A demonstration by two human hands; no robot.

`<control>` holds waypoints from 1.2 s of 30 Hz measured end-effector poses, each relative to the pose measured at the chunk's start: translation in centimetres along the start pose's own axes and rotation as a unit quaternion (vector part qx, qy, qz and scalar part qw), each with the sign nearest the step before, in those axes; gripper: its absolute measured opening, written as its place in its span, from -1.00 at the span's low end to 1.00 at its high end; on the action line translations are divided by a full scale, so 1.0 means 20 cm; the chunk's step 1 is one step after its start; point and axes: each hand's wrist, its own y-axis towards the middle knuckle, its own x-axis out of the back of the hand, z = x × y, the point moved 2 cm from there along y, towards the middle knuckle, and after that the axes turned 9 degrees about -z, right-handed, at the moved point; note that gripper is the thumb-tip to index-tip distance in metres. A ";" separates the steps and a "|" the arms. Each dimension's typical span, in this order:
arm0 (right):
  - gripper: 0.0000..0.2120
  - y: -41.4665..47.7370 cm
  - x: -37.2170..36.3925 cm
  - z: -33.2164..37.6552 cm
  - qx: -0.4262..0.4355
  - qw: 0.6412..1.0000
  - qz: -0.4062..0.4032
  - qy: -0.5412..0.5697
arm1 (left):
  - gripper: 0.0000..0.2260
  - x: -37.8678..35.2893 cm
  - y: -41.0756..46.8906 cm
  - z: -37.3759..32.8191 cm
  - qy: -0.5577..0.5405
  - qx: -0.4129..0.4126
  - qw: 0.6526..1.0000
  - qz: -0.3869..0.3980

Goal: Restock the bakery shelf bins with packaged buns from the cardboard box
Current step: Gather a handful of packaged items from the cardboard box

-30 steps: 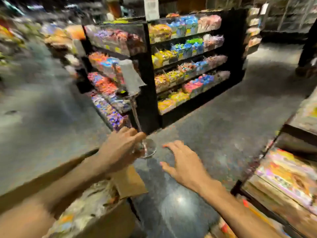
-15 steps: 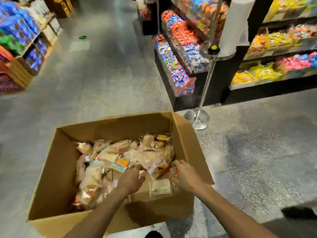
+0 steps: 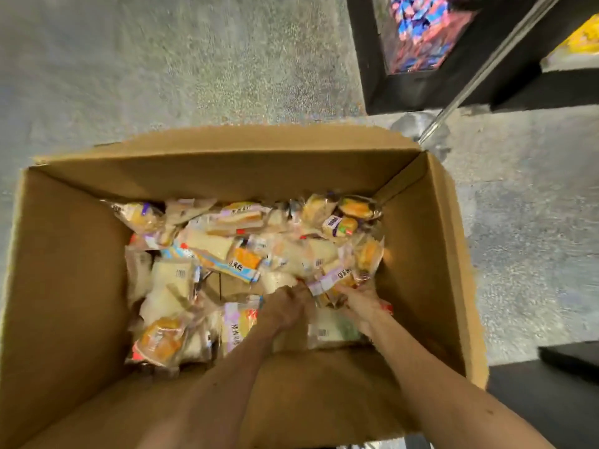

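Note:
An open cardboard box [image 3: 74,260] stands on the floor right below me, its bottom covered with several packaged buns [image 3: 227,251] in clear wrappers. Both my arms reach down into its near right part. My left hand [image 3: 285,307] is curled into the pile of packs, its fingertips hidden among them. Close beside it, my right hand [image 3: 359,301] grips a wrapped bun with a purple and orange label [image 3: 337,278]. The picture is blurred, so the exact finger positions are unclear.
Speckled grey floor [image 3: 162,59] surrounds the box. A black display shelf [image 3: 421,43] with colourful packets stands at the upper right. In front of it a metal pole stand [image 3: 431,131] has its round base just beyond the box's far right corner. Something dark [image 3: 570,354] lies at the right edge.
My view swung from the aisle shelves down onto the box and closer. Both hands went from hovering above the floor into the box among the bun packs.

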 end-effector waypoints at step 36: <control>-0.93 0.15 -0.10 -0.20 -0.152 0.985 0.075 -0.030 | -0.54 0.34 -0.02 0.47 0.460 -0.043 0.887 -0.016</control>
